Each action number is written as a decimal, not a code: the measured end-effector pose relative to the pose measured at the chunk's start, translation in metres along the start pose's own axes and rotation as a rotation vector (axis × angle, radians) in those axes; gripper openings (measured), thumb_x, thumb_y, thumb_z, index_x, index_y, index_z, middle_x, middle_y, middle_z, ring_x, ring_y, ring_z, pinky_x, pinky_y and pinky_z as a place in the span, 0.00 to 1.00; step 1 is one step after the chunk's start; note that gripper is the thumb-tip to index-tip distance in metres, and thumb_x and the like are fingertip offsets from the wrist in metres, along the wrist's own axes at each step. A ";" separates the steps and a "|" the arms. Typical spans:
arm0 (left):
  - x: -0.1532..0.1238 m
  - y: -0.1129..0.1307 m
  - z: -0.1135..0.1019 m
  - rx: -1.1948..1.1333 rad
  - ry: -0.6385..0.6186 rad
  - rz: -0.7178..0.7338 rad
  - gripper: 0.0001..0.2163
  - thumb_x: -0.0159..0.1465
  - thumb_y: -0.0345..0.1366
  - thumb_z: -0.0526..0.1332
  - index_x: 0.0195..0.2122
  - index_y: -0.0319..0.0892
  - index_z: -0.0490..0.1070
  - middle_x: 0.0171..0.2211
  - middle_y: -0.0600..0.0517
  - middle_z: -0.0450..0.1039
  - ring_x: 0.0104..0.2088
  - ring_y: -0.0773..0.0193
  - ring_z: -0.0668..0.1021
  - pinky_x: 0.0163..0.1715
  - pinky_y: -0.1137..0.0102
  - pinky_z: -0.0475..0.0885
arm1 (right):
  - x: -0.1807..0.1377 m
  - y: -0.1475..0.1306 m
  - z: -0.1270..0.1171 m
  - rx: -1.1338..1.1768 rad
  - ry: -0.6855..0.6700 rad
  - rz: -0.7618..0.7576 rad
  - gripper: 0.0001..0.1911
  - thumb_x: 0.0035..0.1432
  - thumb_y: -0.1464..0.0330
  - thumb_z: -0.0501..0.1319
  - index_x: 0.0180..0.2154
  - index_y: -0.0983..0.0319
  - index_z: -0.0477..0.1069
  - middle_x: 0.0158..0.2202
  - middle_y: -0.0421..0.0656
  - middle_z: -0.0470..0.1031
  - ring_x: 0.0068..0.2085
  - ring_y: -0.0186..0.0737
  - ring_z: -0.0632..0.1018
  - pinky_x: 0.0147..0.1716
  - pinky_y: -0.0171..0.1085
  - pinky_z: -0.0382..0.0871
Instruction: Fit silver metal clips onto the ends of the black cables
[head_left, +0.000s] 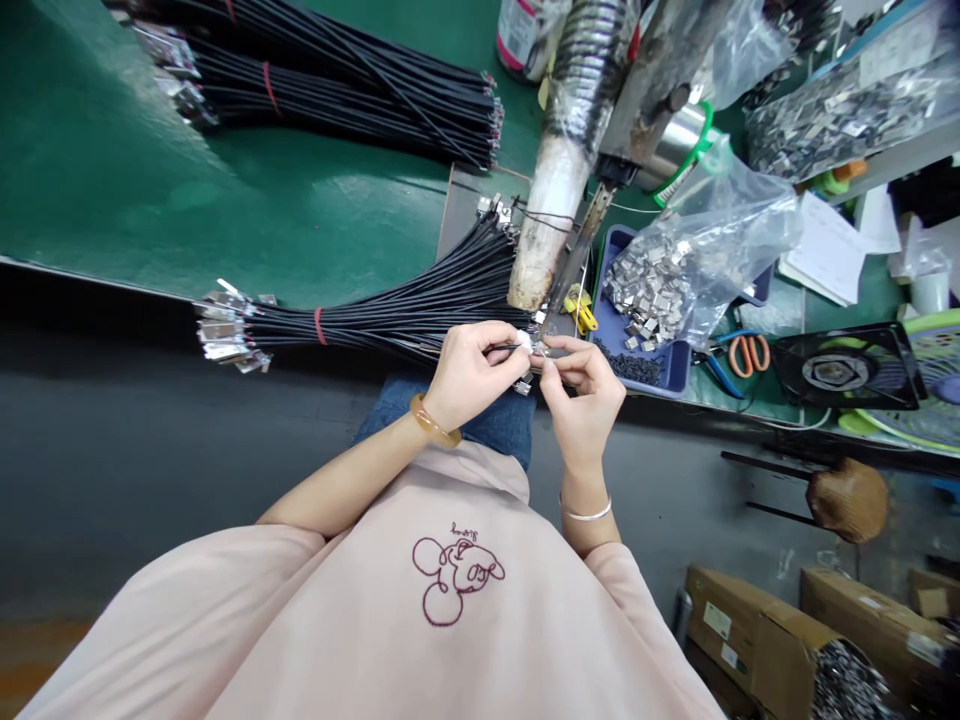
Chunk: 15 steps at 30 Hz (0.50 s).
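My left hand (478, 372) is closed in a pinch, its fingertips at a small whitish piece (524, 342). Facing it, my right hand (586, 392) also pinches, with thumb and index finger nearly meeting the left fingertips. What each hand grips is too small and covered to name. Just above the fingers hangs the tip of a soldering iron (564, 285), beside the whitish mouth of a ribbed hose (541, 240). A bundle of black cables (390, 315) with metal connectors (223, 325) lies left of and behind my left hand, tied with a red band.
Another bundle of black cables (360, 105) lies on the green table (300, 220). To the right, a blue tray (679, 368) holds metal connector shells (652, 290) in a plastic bag. Beyond are orange-handled pliers (748, 354), a black fan (840, 372) and a yellow tool (579, 308).
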<state>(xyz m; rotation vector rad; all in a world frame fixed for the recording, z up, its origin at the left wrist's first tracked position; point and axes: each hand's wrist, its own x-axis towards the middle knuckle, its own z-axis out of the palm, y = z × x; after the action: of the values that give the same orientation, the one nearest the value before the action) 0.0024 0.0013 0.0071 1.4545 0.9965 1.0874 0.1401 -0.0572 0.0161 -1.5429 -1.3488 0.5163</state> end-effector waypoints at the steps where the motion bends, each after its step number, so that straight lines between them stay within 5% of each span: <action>1: 0.000 0.000 0.000 0.009 0.007 0.014 0.06 0.57 0.30 0.61 0.26 0.37 0.77 0.22 0.55 0.71 0.22 0.73 0.64 0.22 0.76 0.57 | 0.001 0.000 -0.001 -0.004 -0.001 -0.002 0.05 0.61 0.70 0.64 0.31 0.59 0.70 0.44 0.44 0.81 0.41 0.37 0.84 0.38 0.36 0.82; 15: 0.004 -0.002 0.001 0.031 0.014 -0.013 0.07 0.56 0.32 0.62 0.21 0.37 0.72 0.18 0.58 0.57 0.21 0.73 0.59 0.23 0.73 0.54 | 0.005 -0.001 -0.003 -0.076 -0.012 -0.094 0.05 0.61 0.71 0.63 0.32 0.59 0.71 0.43 0.42 0.81 0.41 0.36 0.83 0.36 0.35 0.81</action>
<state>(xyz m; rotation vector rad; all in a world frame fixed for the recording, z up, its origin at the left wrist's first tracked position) 0.0044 0.0056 0.0057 1.4651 1.0352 1.0785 0.1435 -0.0539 0.0192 -1.5315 -1.4578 0.4208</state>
